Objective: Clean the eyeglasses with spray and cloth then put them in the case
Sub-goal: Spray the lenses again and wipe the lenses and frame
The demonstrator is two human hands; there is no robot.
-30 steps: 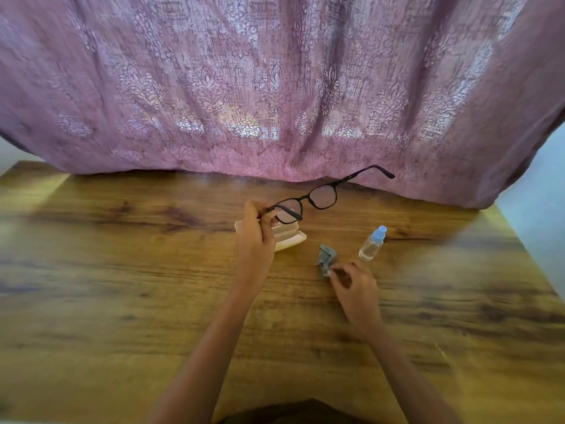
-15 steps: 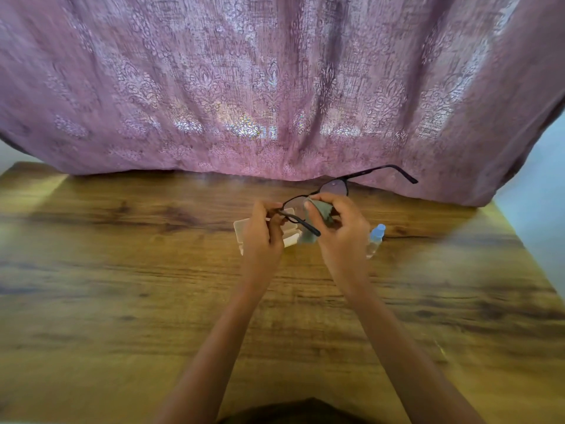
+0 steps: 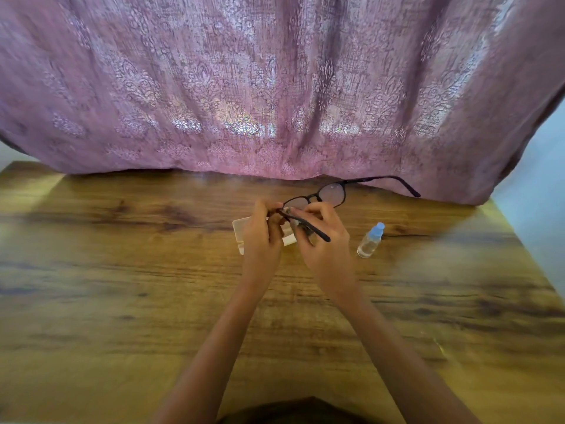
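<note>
Dark-framed eyeglasses (image 3: 331,192) are held up above the wooden table, arms unfolded, one arm reaching right toward the curtain. My left hand (image 3: 263,237) pinches the frame at its left end. My right hand (image 3: 324,240) presses a small grey cloth (image 3: 301,226) against the left lens; the cloth is mostly hidden by my fingers. A cream glasses case (image 3: 241,229) lies open on the table behind and under my hands, largely covered by them. A small clear spray bottle (image 3: 370,241) with a blue cap stands on the table to the right of my right hand.
A mauve patterned curtain (image 3: 275,87) hangs along the back edge of the wooden table (image 3: 122,286). The table's right edge runs diagonally at the far right, with a pale wall beyond it.
My right hand picked the cloth up from the table and brought it to the glasses. It now rubs the left lens, lower than half a second ago. The bottle stayed put.
</note>
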